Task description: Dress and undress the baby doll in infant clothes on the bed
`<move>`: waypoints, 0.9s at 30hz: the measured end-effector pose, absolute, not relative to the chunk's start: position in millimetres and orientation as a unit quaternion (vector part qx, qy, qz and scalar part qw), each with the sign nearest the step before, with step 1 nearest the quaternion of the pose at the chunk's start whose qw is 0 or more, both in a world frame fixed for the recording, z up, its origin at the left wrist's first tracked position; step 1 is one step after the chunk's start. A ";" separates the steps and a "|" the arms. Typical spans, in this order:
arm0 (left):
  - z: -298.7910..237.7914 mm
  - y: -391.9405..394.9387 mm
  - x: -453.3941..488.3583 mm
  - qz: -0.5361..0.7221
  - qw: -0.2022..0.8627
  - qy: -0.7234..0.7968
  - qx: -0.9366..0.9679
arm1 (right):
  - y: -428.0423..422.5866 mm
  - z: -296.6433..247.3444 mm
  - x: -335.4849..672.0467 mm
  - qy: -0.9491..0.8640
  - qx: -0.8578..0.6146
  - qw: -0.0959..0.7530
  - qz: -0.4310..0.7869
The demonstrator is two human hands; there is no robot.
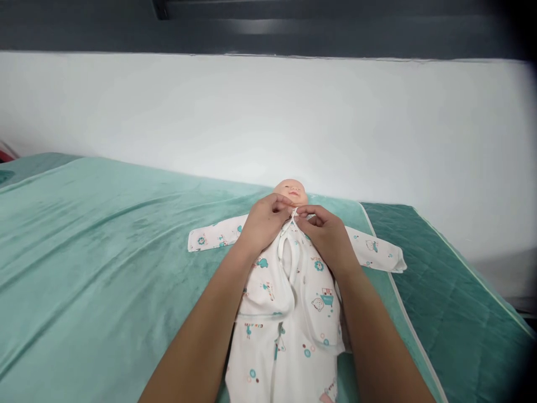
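Observation:
A baby doll [292, 189] lies on its back, its head near the wall, wearing a white printed baby top [268, 288] with long sleeves spread to both sides. White printed baby trousers [302, 369] cover its lower part. At the neckline my left hand [267, 218] pinches the left edge of the collar. My right hand [325, 229] pinches the right edge, close against the left fingertips. Below the collar the top's front gapes in a narrow loop. Whether a snap or tie sits between my fingertips is hidden.
A light green plush sheet [126, 268] with soft folds covers the bed. Darker green quilted bedding [440, 280] shows at the right. Behind stands a white wall [210, 112], with a dark metal beam [268, 28] across the top.

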State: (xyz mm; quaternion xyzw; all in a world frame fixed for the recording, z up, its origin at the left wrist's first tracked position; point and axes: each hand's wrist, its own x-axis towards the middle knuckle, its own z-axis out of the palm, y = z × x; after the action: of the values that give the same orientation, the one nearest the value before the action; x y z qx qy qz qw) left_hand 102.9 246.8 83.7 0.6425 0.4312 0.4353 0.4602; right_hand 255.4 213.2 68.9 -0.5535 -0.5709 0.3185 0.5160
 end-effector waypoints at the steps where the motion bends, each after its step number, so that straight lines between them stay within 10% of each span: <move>1: 83.5 246.3 103.2 0.434 0.461 0.429 0.644 | 213.5 69.5 255.1 -0.585 -0.550 0.508 0.311; 27: 86.4 246.3 104.7 0.467 0.602 0.407 0.504 | 211.3 70.3 251.0 -0.617 -0.559 0.470 0.292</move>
State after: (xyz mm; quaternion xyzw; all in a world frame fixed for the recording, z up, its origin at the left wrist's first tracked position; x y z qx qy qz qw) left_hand 104.7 246.3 86.4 0.5043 0.4069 0.4671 0.6017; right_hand 251.0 211.3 70.3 -0.5594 -0.6173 0.2921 0.4697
